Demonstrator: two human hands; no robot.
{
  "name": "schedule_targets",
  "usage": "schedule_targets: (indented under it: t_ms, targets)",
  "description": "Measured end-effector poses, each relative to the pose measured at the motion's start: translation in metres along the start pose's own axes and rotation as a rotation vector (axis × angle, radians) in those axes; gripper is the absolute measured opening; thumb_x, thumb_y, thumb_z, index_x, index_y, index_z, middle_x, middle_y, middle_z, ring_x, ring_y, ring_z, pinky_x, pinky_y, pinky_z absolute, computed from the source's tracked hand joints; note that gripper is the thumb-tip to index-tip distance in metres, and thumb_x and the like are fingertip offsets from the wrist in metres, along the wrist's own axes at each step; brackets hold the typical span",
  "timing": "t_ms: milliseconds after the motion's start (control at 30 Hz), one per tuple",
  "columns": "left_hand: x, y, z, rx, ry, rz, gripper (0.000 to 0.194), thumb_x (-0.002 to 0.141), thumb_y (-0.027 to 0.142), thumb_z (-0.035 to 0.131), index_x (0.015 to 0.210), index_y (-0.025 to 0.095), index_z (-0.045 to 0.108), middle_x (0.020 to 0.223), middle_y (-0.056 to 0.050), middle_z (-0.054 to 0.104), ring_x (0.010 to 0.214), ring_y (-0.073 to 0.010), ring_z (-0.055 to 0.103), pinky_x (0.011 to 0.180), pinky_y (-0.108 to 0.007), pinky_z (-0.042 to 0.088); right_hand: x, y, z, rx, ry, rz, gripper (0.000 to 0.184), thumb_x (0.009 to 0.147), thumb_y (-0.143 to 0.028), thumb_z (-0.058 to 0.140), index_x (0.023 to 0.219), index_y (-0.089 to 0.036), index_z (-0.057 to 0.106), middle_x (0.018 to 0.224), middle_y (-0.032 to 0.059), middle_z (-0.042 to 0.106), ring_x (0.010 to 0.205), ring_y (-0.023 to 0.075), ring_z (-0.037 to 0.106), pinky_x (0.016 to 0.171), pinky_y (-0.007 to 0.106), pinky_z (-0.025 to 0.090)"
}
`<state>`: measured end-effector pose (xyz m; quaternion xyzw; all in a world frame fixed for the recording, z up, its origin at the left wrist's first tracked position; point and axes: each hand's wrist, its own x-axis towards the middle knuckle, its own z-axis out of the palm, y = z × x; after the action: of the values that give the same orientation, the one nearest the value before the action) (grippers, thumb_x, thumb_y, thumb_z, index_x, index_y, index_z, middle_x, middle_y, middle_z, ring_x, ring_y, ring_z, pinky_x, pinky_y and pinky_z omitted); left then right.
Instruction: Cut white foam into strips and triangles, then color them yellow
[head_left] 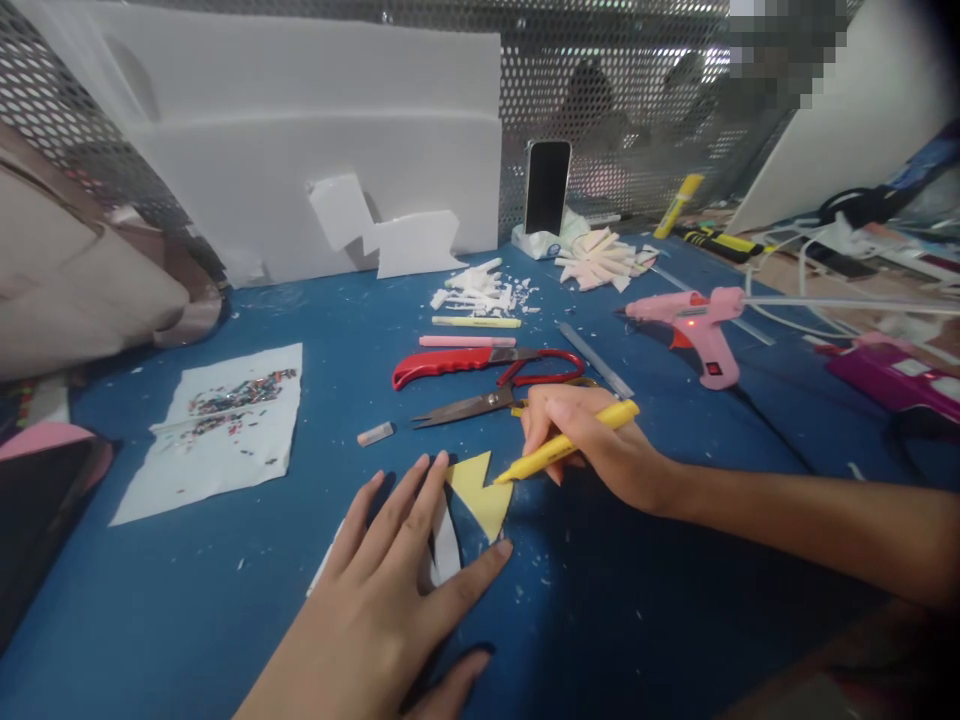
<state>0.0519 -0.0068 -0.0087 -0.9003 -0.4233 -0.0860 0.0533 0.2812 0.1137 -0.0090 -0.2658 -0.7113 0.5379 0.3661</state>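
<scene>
My right hand [592, 440] grips a yellow highlighter [566, 442], its tip at the upper right edge of a small yellow paper piece [481, 492] with a notch cut into its top. Fingers spread, my left hand [405, 570] lies over the table, with fingertips at the left and lower edges of that piece. Partly under the left hand is a white paper strip [445, 540]. Just beyond the hands lie scissors [480, 405], partly hidden by my right hand, and a red-handled cutter [450, 365]. A small eraser-like stub [375, 434] sits left of the scissors.
A pink glue gun [694, 325] with a lit red light lies at right, its cord trailing. White scraps [484, 290], pastel strips [604, 260] and a propped phone [547, 188] stand behind. At left, a white sheet [259, 440] carries colourful bits. White boards [337, 90] lean against perforated metal.
</scene>
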Motion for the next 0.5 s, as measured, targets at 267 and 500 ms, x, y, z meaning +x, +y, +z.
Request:
schedule_targets:
  t_ms: [267, 500]
  targets:
    - [0.005, -0.001, -0.016, -0.117, 0.015, -0.066, 0.054, 0.085, 0.02, 0.053, 0.135, 0.039, 0.05, 0.157, -0.009, 0.026, 0.144, -0.0395, 0.024, 0.103, -0.07, 0.033, -0.002, 0.005, 0.0, 0.045, 0.116, -0.081, 0.04, 0.1, -0.036, 0.041, 0.074, -0.013, 0.06, 0.059, -0.0017, 0.053, 0.048, 0.0055, 0.052, 0.043, 0.017, 0.034]
    - [0.006, -0.012, -0.023, -0.122, 0.158, -0.13, 0.049, 0.085, 0.034, 0.063, 0.132, 0.027, 0.047, 0.121, -0.006, 0.057, 0.113, -0.025, 0.053, 0.103, -0.052, 0.035, 0.0, 0.0, 0.0, 0.038, 0.038, -0.053, 0.033, 0.099, -0.034, 0.043, 0.079, -0.013, 0.058, 0.061, -0.002, 0.055, 0.05, 0.0053, 0.052, 0.046, 0.017, 0.037]
